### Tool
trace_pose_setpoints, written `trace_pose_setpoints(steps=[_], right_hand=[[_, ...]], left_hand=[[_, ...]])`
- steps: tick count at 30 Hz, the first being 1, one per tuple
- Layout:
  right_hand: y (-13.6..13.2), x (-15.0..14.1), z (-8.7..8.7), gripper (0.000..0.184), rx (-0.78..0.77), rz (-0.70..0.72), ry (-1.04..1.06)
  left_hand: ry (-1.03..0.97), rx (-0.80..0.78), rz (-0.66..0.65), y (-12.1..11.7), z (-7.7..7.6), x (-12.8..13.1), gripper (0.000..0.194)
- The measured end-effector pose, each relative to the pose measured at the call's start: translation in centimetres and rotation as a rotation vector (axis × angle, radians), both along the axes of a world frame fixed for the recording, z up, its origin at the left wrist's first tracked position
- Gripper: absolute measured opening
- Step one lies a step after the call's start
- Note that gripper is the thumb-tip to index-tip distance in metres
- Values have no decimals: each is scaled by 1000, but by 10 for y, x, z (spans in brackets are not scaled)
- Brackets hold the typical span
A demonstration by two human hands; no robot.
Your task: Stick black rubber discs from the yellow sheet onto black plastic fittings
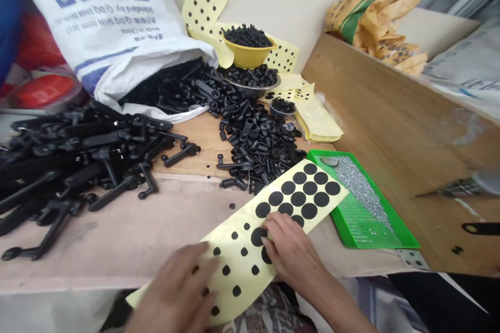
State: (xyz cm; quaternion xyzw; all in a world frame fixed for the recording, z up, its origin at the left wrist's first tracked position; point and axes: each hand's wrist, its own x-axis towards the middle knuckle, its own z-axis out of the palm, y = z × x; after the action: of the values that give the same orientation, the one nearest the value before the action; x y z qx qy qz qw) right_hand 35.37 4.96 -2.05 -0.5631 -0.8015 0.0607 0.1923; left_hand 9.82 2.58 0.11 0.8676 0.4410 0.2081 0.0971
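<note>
A pale yellow backing sheet (250, 265) with black round stickers lies slanted across the table's front edge. Full large dots fill its upper right; the lower left shows only small dark spots. My right hand (291, 250) is on the sheet, fingers bent and closed at the edge of a black round sticker (258, 237). Over the lower left of the same sheet is my left hand (179, 291), smeared by motion, so its grip is unclear. Beyond the sheet lies a heap of small black plastic parts (261, 140). Black crank-like handles (94, 156) are piled at the left.
A green tray (390, 242) of small metal pieces sits right of the sheet, near a wooden side board (375, 109). Behind are a white sack (128, 31) spilling black parts, a yellow bowl (250, 55), a metal bowl (255, 91) and stacked yellow sheets (318, 119).
</note>
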Motion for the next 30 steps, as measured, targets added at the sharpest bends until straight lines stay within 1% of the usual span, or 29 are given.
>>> trace_pose_setpoints(steps=[2,4,5,7,9,11,16,18,22,25,27,28,29,30], right_hand=[[-1,0,0,15,-7,-1,16],[-1,0,-1,15,-11,-4,37],[-2,1,-1,15,-16,-1,54],[-1,2,0,15,-38,12,119],[0,5,1,16,-60,23,203],[3,6,2,18,-68,28,228],[8,5,4,19,-46,32,113],[8,4,7,19,-98,45,150],[5,3,16,21,-276,45,274],[0,3,16,22,-325,46,343],[-2,4,14,21,-329,74,376],[-3,5,13,21,-326,96,383],[-3,7,12,22,-317,124,388],[-2,9,11,24,-318,151,389]], left_hand=[[78,76,-172,13,-6,46,34],[134,116,-185,24,-13,78,32],[163,114,-179,28,-15,87,31],[210,107,-168,31,-20,95,30],[224,134,-167,32,-24,93,33],[229,163,-167,31,-25,90,34],[284,103,-163,31,-22,90,32],[294,97,-164,31,-22,92,32],[274,129,-189,28,-24,90,33],[179,120,-217,26,-25,82,30],[29,113,-256,30,-22,70,26],[-40,116,-255,35,-19,62,25],[-85,124,-224,43,-14,52,26],[-99,140,-163,53,-9,43,28]])
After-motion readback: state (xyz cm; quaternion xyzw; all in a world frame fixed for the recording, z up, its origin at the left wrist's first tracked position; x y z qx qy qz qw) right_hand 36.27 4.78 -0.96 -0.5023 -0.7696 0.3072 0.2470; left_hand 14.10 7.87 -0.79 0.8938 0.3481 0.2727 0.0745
